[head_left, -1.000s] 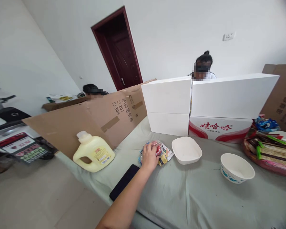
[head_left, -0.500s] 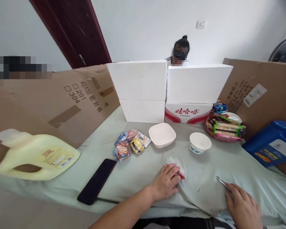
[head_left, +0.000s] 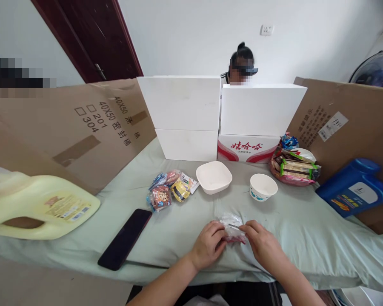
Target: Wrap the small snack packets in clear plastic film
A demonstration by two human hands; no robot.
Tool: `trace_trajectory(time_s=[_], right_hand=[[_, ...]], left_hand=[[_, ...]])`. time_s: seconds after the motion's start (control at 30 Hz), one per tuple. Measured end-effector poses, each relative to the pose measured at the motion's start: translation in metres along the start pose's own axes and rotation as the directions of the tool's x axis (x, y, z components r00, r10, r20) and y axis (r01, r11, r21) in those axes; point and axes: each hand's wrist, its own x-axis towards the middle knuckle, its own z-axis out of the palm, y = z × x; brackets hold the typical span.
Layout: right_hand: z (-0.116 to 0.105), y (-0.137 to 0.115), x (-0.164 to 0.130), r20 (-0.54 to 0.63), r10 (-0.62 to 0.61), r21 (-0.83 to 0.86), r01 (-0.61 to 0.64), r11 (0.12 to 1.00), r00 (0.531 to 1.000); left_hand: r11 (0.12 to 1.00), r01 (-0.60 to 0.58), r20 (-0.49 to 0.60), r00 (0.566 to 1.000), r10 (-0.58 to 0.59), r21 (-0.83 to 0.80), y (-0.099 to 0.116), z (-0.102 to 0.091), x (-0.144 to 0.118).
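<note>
Packet (head_left: 232, 227): small clear wrapper with something red inside, sitting on the worktop (head_left: 306, 229) right at the near edge
Left hand (head_left: 207, 246): fingers pinching its left end, pinning it down
Right hand (head_left: 263, 244): pinching the other end, looks like a thin metal bit is at the fingertips
Snacks (head_left: 170, 191): piled further back beside the square bowl (head_left: 213, 176)
Phone (head_left: 125, 238): flat, off to the left

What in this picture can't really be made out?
- Head view: what is inside the small packet; the left hand and right hand cover most of it.
- The yellow jug: its left end is cut off by the picture's edge.
- The fan: cut off at the right edge, partly behind cardboard.
- Print on the snack packs: too small to read.
</note>
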Motion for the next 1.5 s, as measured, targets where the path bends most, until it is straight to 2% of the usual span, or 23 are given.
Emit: trace_trajectory(time_s=[0.1,0.2,0.37,0.47,0.57,0.7,0.77,0.87,0.97,1.07,1.13,1.17,1.2,1.23,1.27,1.3,1.33,1.37,1.4,1.43,1.5], right_hand=[[-0.004,-0.013,0.009,0.129,0.014,-0.078,-0.004,0.997,0.992],[-0.010,0.006,-0.005,0.164,0.071,-0.065,-0.061,0.996,0.984],[-0.010,0.082,-0.056,0.020,0.280,-0.108,-0.276,0.955,0.960],[0.000,0.111,-0.074,-0.129,0.305,-0.174,-0.324,0.930,0.944],[0.014,0.099,-0.062,-0.264,0.182,-0.107,-0.216,0.970,0.947],[0.035,0.048,-0.021,-0.320,0.037,0.101,-0.005,0.995,0.947],[0.043,0.033,-0.005,-0.340,0.033,0.160,0.023,0.987,0.940],[0.048,0.041,0.002,-0.343,0.145,0.229,-0.067,0.971,0.928],[0.044,0.066,-0.013,-0.327,0.381,0.293,-0.291,0.911,0.865],[0.032,0.078,-0.034,-0.343,0.544,0.347,-0.435,0.831,0.765],[0.023,0.073,-0.043,-0.430,0.577,0.359,-0.455,0.815,0.694],[0.019,0.066,-0.046,-0.484,0.572,0.353,-0.450,0.820,0.662],[0.015,0.057,-0.048,-0.536,0.545,0.339,-0.427,0.838,0.645],[0.012,0.047,-0.049,-0.566,0.493,0.318,-0.376,0.870,0.661],[0.010,0.036,-0.049,-0.568,0.415,0.292,-0.297,0.909,0.711],[0.008,0.025,-0.047,-0.531,0.314,0.265,-0.197,0.944,0.787],[0.007,0.015,-0.045,-0.456,0.196,0.242,-0.091,0.966,0.868],[0.007,0.007,-0.041,-0.356,0.079,0.226,0.003,0.974,0.931],[0.008,0.001,-0.037,-0.253,-0.016,0.210,0.071,0.975,0.967],[0.009,-0.003,-0.031,-0.172,-0.073,0.190,0.105,0.976,0.982],[0.014,-0.002,-0.020,-0.131,-0.085,0.121,0.101,0.988,0.988]], left_hand=[[1.000,0.009,0.005,1.000,-0.009,-0.016,0.001,0.000,0.000],[0.999,0.010,0.021,1.000,-0.009,-0.035,0.001,-0.001,0.000],[0.999,0.041,-0.011,0.999,-0.041,-0.023,-0.002,0.001,-0.003],[0.996,0.094,0.001,0.996,-0.094,0.002,-0.003,0.003,-0.002],[0.984,0.167,0.055,0.984,-0.170,0.064,0.003,0.010,0.007],[0.965,0.242,0.084,0.965,-0.250,0.096,0.011,0.027,0.024],[0.972,0.227,0.067,0.971,-0.230,0.051,0.010,0.030,0.027],[0.967,0.227,-0.071,0.969,-0.236,-0.114,0.002,0.022,0.018],[0.904,0.354,-0.201,0.893,-0.403,-0.239,-0.016,-0.002,-0.003],[0.840,0.495,-0.259,0.800,-0.541,-0.223,-0.032,-0.027,-0.021],[0.846,0.506,-0.406,0.746,-0.528,-0.169,-0.034,-0.039,-0.027],[0.863,0.487,-0.471,0.735,-0.488,-0.134,-0.031,-0.044,-0.028],[0.888,0.447,-0.509,0.744,-0.433,-0.103,-0.025,-0.047,-0.027],[0.921,0.381,-0.501,0.783,-0.369,-0.082,-0.017,-0.050,-0.025],[0.954,0.290,-0.441,0.848,-0.293,-0.075,-0.008,-0.051,-0.022],[0.979,0.186,-0.335,0.920,-0.204,-0.085,0.000,-0.051,-0.018],[0.991,0.087,-0.201,0.974,-0.107,-0.104,0.008,-0.050,-0.014],[0.993,0.015,-0.066,0.998,-0.023,-0.117,0.015,-0.047,-0.009],[0.994,-0.020,0.044,0.999,0.025,-0.108,0.018,-0.044,-0.004],[0.997,-0.024,0.116,0.993,0.032,-0.069,0.019,-0.040,0.000],[0.997,0.029,0.150,0.988,-0.040,0.073,0.014,-0.031,0.008]])
